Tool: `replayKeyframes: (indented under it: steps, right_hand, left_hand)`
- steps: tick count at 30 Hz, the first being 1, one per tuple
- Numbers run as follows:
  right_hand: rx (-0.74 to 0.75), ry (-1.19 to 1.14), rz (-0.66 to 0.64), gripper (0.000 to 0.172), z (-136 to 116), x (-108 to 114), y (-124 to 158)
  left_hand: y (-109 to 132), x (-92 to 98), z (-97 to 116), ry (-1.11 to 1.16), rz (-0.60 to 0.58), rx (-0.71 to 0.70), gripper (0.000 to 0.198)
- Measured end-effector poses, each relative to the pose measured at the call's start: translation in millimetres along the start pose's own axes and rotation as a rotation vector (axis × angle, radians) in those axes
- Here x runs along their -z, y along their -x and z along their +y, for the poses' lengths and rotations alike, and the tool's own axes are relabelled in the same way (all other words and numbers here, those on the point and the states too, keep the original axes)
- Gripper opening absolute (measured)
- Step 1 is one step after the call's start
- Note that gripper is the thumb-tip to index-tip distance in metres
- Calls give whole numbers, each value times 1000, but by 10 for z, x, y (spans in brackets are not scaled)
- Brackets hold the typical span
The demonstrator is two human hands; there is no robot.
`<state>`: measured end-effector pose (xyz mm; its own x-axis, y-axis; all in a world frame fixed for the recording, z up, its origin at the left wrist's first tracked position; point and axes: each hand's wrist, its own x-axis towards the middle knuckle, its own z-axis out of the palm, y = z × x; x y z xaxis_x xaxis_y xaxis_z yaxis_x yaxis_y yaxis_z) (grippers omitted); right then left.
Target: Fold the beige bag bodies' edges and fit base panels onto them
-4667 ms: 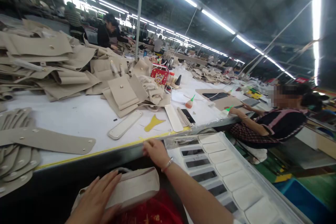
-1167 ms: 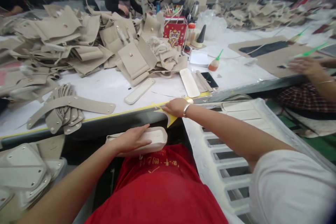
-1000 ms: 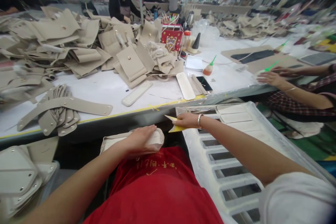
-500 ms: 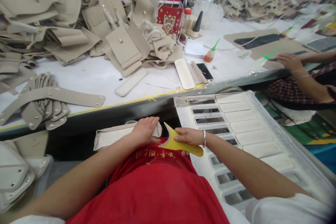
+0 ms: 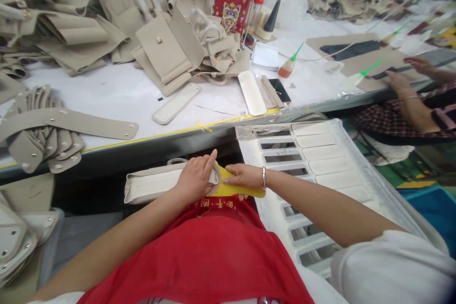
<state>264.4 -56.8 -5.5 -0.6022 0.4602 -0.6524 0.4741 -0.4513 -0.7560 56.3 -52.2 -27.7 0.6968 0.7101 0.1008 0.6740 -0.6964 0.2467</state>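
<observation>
A long beige leather piece (image 5: 153, 185) lies across my lap, just below the table edge. My left hand (image 5: 195, 178) rests on its right end with fingers curled over it, holding it. My right hand (image 5: 242, 176) grips a flat yellow scraper-shaped tool (image 5: 245, 192), whose tip is pressed against the same end of the piece, beside my left fingers. I wear a red top (image 5: 213, 251) and a bracelet on the right wrist.
The white table (image 5: 114, 97) carries heaps of beige leather parts (image 5: 167, 54), straps (image 5: 71, 121), a red box (image 5: 231, 4), glue bottles (image 5: 287, 66) and a phone (image 5: 280, 90). A white slotted rack (image 5: 320, 161) with beige pads stands at my right. A co-worker's hands (image 5: 402, 80) work at far right.
My right hand picked the yellow tool off the table edge and brought it down to the beige piece on my lap. My left hand stayed on that piece.
</observation>
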Motion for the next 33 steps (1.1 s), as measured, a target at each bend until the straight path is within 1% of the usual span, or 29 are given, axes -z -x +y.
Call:
replayKeyframes:
  steps: [4,8,11,14,19,22,24,25,26,28,30,31,33]
  right_hand:
    - [-31,-84,10,24,-31,-73,-8]
    - [-82,-138,32,21,-67,-164,-11]
    - [-100,-157,72,20,-94,-241,-22]
    - [-110,-193,126,22,-110,-320,-36]
    - [-79,-275,163,27,-67,-440,-61]
    - [-31,-335,246,32,-20,-565,-77]
    - [-5,-388,345,35,7,-695,-102]
    - [3,-420,403,36,18,-772,-123]
    - [12,-455,465,37,27,-854,-149]
    - [28,-538,588,37,40,-1014,-211]
    - [31,-619,686,37,46,-1140,-269]
    - [26,-653,722,37,47,-1182,-289]
    - [7,-696,757,37,49,-1222,-303]
  left_hand:
    - [32,16,-70,47,-19,-52,93]
    - [70,67,-149,83,-82,-101,79]
    - [105,92,-196,98,-91,-121,74]
    - [140,79,-228,113,-85,-134,80]
    - [195,50,-292,161,-97,-158,87]
    - [226,138,-370,192,-127,-206,93]
    - [222,238,-416,256,-158,-229,96]
    - [207,285,-425,299,-175,-215,94]
    - [180,321,-417,338,-188,-171,88]
    - [97,343,-348,351,-187,-20,70]
    - [-4,289,-225,247,-156,125,54]
    - [-52,241,-157,171,-136,163,51]
    - [-124,137,-41,33,-110,171,50]
